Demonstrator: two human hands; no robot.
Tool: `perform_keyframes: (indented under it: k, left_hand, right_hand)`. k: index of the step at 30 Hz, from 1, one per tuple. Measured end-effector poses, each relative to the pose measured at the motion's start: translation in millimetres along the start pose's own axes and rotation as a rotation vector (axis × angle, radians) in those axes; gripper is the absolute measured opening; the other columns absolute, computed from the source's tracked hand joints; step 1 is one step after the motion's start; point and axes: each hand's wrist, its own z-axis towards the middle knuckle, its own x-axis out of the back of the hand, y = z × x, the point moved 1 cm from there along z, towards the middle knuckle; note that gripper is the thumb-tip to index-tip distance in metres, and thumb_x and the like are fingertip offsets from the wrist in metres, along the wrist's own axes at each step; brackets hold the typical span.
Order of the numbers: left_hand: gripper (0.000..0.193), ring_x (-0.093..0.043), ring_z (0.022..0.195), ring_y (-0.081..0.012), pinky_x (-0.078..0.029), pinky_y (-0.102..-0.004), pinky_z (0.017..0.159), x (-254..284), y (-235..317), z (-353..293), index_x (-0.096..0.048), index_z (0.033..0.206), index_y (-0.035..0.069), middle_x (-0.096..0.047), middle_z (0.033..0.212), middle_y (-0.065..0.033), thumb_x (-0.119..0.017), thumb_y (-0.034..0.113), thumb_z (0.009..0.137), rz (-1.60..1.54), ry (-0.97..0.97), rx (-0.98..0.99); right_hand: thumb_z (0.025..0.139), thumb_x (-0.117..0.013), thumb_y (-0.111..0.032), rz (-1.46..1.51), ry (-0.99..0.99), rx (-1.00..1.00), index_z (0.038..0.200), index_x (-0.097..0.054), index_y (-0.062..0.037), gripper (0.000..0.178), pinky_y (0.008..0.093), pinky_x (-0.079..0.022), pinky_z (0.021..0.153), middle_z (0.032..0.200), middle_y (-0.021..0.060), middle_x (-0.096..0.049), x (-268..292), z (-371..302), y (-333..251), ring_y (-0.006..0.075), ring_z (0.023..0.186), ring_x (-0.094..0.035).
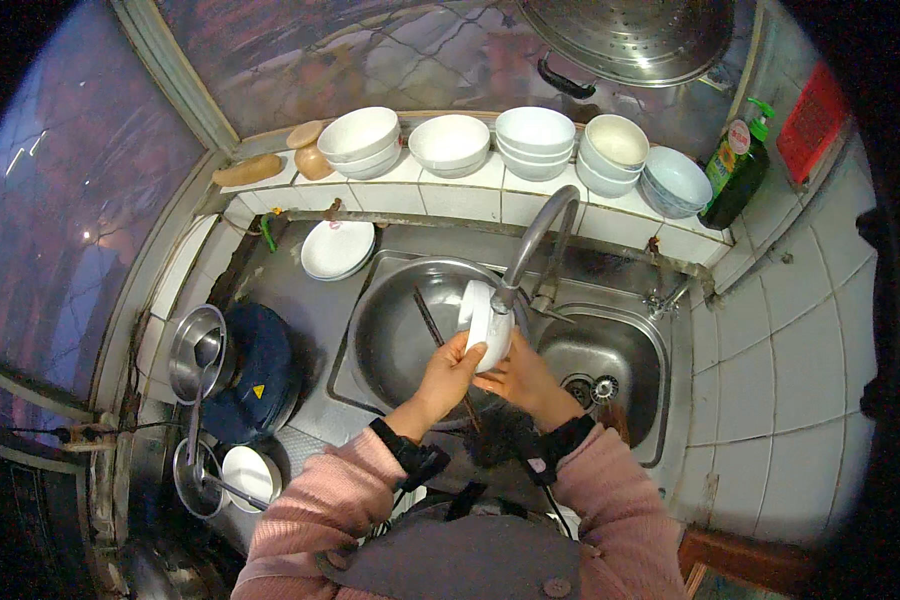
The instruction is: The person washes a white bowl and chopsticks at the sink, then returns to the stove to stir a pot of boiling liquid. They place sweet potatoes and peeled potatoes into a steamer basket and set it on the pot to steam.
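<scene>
A white bowl (478, 318) is tipped on its side at the faucet's spout (506, 298). The thumb and fingers of my left hand (444, 378) grip its lower left edge. On the other side, my right hand (532, 378) has its fingers curled against the bowl's lower right part; some of them are hidden. Below the bowl is a large round steel basin (375, 345). Thin dark sticks, apparently chopsticks (430, 318), lean across the basin and pass behind my left hand.
A smaller steel sink (635, 350) with a drain is on the right. Stacked bowls (535, 135) and a green pump bottle (738, 175) line the tiled ledge. White plates (338, 250), a dark blue round appliance (260, 370) and steel pans (192, 350) stand left.
</scene>
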Motion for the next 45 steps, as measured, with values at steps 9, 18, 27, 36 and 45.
perform_keyframes:
  k: [9, 18, 27, 36, 45]
  left_hand:
    - [0.028, -0.064, 0.081, -0.0215, -0.049, -0.0313, 0.074, -10, 0, 0, -0.053, 0.119, 0.007, -0.066, 0.091, -0.0107, -0.054, 0.014, 0.091, 0.747, 0.010, -0.107]
    - [0.023, -0.064, 0.071, -0.0326, -0.051, -0.0407, 0.067, 2, 32, -21, -0.068, 0.094, 0.010, -0.066, 0.076, -0.0126, -0.060, 0.030, 0.086, 1.245, -0.052, -0.277]
    - [0.067, -0.059, 0.107, -0.0259, -0.040, -0.0390, 0.091, 48, 23, -22, -0.042, 0.134, 0.005, -0.056, 0.124, -0.0172, -0.038, 0.056, 0.092, 0.338, 0.008, 0.326]
    - [0.053, -0.060, 0.099, -0.0236, -0.037, -0.0310, 0.081, 48, 5, -20, -0.043, 0.126, 0.001, -0.059, 0.111, -0.0124, -0.039, 0.039, 0.089, -0.160, 0.018, 0.482]
    - [0.052, -0.065, 0.090, -0.0278, -0.040, -0.0285, 0.067, 56, 17, -31, -0.043, 0.128, 0.002, -0.060, 0.113, -0.0141, -0.035, 0.036, 0.089, -0.294, -0.015, 0.511]
  right_hand:
    - [0.091, -0.054, -0.039, -0.462, 0.166, 0.381, 0.147, -0.006, -0.0046, 0.081, 0.0344, -0.045, 0.085, 0.141, 0.0122, -0.033, -11, -22, -1, 0.0247, 0.116, -0.046]
    - [0.085, -0.057, -0.037, -0.233, 0.162, 0.182, 0.137, -0.026, -0.0099, 0.066, 0.0372, -0.053, 0.078, 0.124, 0.0117, -0.046, 0, -35, -3, 0.0248, 0.109, -0.051]
    - [0.085, -0.052, -0.047, -0.171, 0.058, 0.110, 0.127, -0.042, -0.0068, 0.059, 0.0406, -0.050, 0.083, 0.119, 0.0117, -0.052, 10, -39, -11, 0.0252, 0.107, -0.054]
    - [0.093, -0.048, -0.042, -0.518, 0.133, 0.239, 0.117, -0.058, -0.0103, 0.041, 0.0305, -0.044, 0.083, 0.113, 0.0028, -0.059, 46, -11, -46, 0.0171, 0.103, -0.056]
    - [0.092, -0.051, -0.041, -0.688, 0.371, 0.491, 0.112, -0.060, -0.0078, 0.040, 0.0282, -0.044, 0.069, 0.099, 0.0039, -0.062, 87, 34, -81, 0.0141, 0.081, -0.056]
